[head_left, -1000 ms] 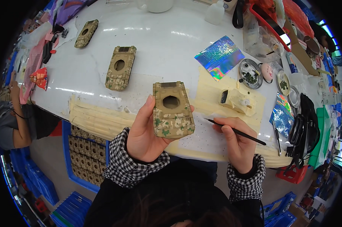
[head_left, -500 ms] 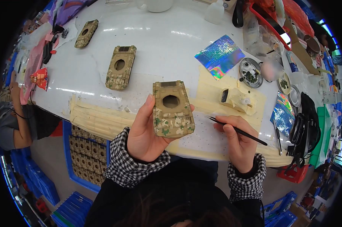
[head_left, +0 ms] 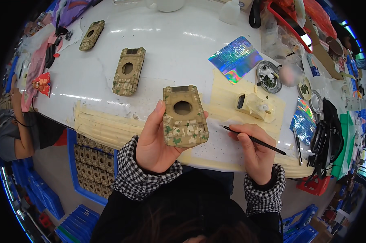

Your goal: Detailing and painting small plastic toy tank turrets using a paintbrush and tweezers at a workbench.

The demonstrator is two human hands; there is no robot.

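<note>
Camouflage-painted tank hull (head_left: 185,117) sits upright in left hand (head_left: 156,141), grip clenched round its lower edge, held just above the white counter (head_left: 170,44) edge. Right hand (head_left: 251,150) pinches a thin black brush (head_left: 251,139), tip pointing at the hull, not touching. Two more hulls (head_left: 128,71) lie farther back; a tan turret (head_left: 256,106) rests on taped paper.

Model-painting workshop: white worktable (head_left: 183,44), camouflage tank hulls (head_left: 128,71), paint dishes (head_left: 268,77), blue crates (head_left: 81,162) of parts.
</note>
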